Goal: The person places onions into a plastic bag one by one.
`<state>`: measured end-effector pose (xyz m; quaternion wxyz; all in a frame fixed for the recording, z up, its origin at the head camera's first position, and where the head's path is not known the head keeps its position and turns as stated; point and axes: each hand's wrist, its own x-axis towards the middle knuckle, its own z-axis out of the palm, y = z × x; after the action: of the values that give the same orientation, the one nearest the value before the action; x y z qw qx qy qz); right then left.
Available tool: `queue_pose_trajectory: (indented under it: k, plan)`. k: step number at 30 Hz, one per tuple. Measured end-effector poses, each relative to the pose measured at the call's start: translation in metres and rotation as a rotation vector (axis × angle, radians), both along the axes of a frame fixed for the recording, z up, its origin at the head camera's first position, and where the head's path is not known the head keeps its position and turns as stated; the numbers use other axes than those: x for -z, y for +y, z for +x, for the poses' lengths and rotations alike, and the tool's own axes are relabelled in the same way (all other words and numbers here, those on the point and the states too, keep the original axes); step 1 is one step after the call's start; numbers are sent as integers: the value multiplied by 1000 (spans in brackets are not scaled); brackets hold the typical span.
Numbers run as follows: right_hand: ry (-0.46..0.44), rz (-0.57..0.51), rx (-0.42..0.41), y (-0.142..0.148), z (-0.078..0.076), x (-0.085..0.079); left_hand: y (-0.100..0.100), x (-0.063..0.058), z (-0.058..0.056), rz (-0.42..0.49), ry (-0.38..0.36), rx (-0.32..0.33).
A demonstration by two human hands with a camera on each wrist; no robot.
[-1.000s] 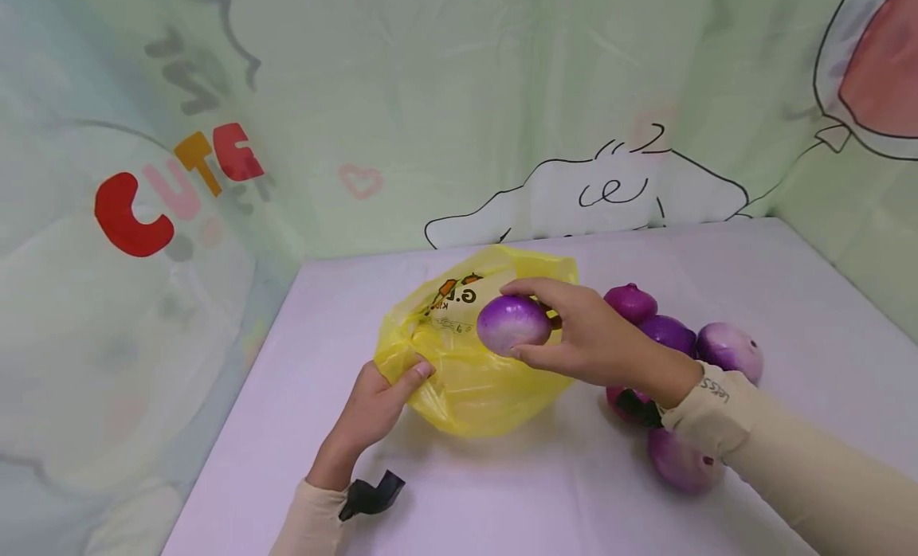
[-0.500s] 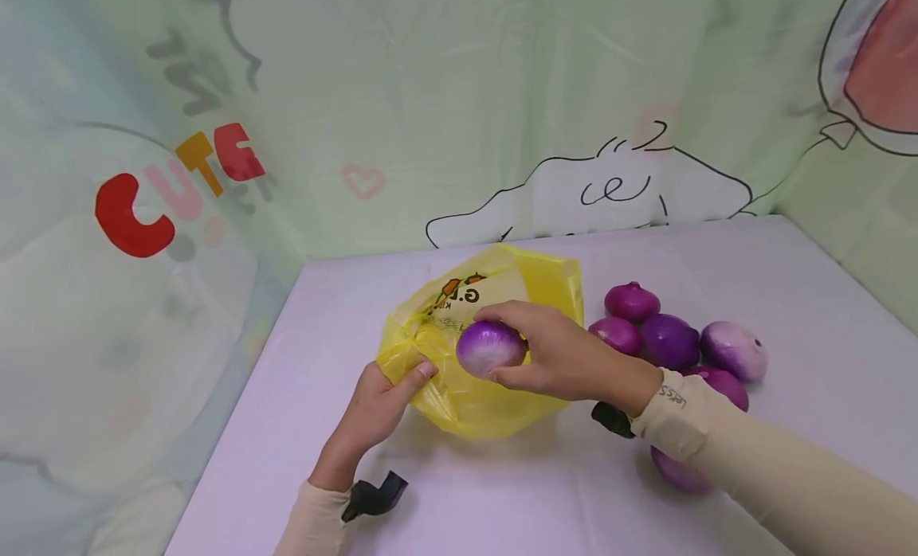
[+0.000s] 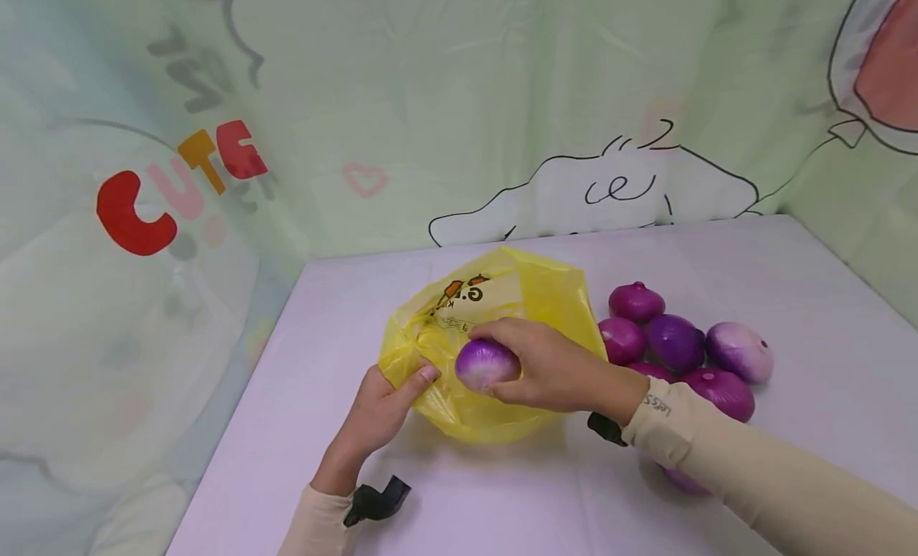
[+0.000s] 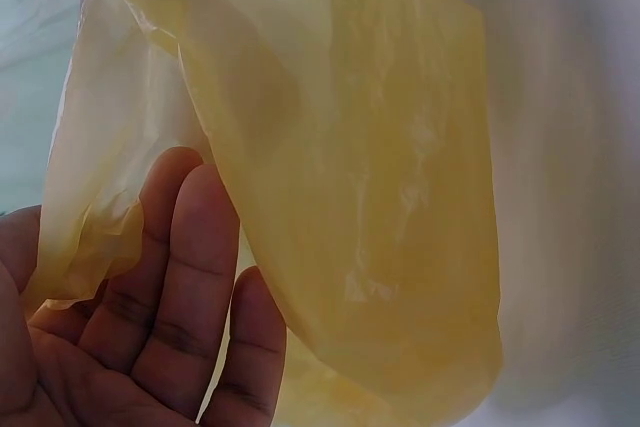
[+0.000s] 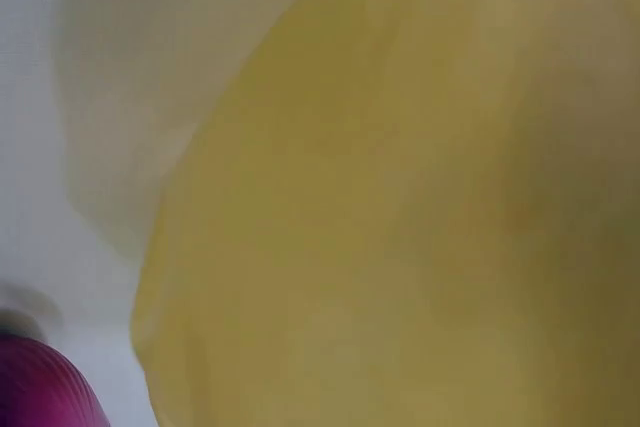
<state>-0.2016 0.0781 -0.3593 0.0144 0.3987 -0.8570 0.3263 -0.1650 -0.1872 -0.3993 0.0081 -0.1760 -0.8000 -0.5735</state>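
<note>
My left hand (image 3: 383, 405) pinches the near left edge of a yellow plastic bag (image 3: 559, 301), thumb on top. In the left wrist view, the fingers (image 4: 205, 237) lie behind and under the thin film. The bag's mouth is spread toward me, with mirrored print on its inner wall. My right hand (image 3: 548, 365) grips a glossy, round purple-and-white vegetable (image 3: 486, 366) between thumb and fingers, inside the bag's mouth. Yellow film fills most of the right wrist view and hides that hand there.
Several magenta onions (image 3: 636, 302) lie right of the bag, beside a dark purple round vegetable (image 3: 674, 342) and a pale purple-and-white one (image 3: 740, 353). My right forearm partly covers the group. A cartoon-printed curtain (image 3: 459, 126) rises behind the table (image 3: 495, 508).
My right hand has carried the purple-and-white vegetable left and down into the bag's mouth. More of the onions show as the right arm moved. The left hand has kept its hold.
</note>
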Motion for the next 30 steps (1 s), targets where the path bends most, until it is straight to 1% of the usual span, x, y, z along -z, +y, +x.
queue_pose_trajectory:
  k: [5, 11, 16, 23, 30]
  plan:
    - [-23, 40, 0, -2, 0, 5, 1, 1, 0, 11, -11, 9]
    - [-28, 70, -6, -4, -2, 11, 1, 2, 1, 18, -21, 10]
    - [-32, 88, -17, -5, -3, 15, 0, 3, 1, 21, -24, 6]
    - [-46, 107, -14, -7, -2, 19, -1, 3, 1, 16, 1, 14]
    - [-54, 115, -15, -9, -2, 24, -1, 2, 2, 14, -14, 10]
